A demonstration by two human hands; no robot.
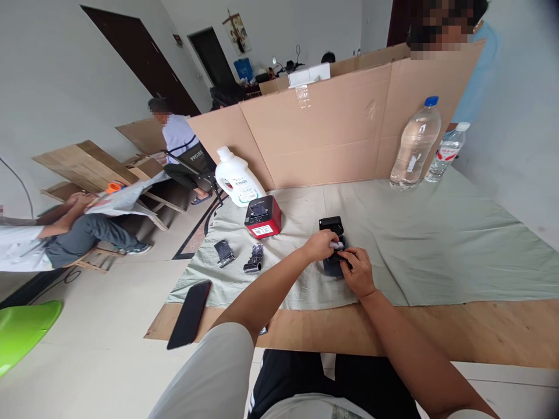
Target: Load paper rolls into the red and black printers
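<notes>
A small black device (332,268) with its lid raised, possibly a portable printer, sits on the cloth in front of me. My left hand (322,246) is closed round a small white roll (336,245) at the open compartment. From the near right side, my right hand (359,272) grips the device's edge with bent fingers, which partly hide the inside. To the left lie two small rolls of dark film, one roll (225,254) farther out and another roll (254,259) nearer the device. Behind them stands a red and black box-shaped device (263,217).
A white jug (240,181), a large water bottle (414,145) and a smaller bottle (446,154) stand along a cardboard partition (323,134). A black phone (190,314) lies at the table's left front edge. Other people sit to the left and behind the partition.
</notes>
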